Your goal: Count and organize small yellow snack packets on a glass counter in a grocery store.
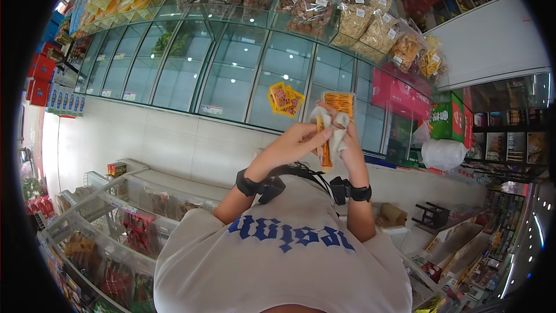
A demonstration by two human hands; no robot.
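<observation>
My left hand (pixel 309 137) holds a narrow yellow-orange snack packet (pixel 325 152) on edge, its thumb pressed along the side. Close against it, my right hand (pixel 347 127) grips a crumpled white cloth (pixel 338 143), which bunches beside the packet; the right fingers are partly hidden by it. Just beyond the hands, a clear plastic tub (pixel 354 101) stands on the glass counter, with yellow packets (pixel 338 101) packed in rows. To the left of the tub, several flat yellow packets (pixel 284 99) lie in a loose, overlapping pile on the glass.
The glass display counter (pixel 226 69) runs across in front of me. Bagged dried foods (pixel 306 2) line its upper shelf. A pink box (pixel 399 93) and a white plastic bag (pixel 443 154) are at the right. Bins of packaged goods (pixel 139 230) stand behind me on the left.
</observation>
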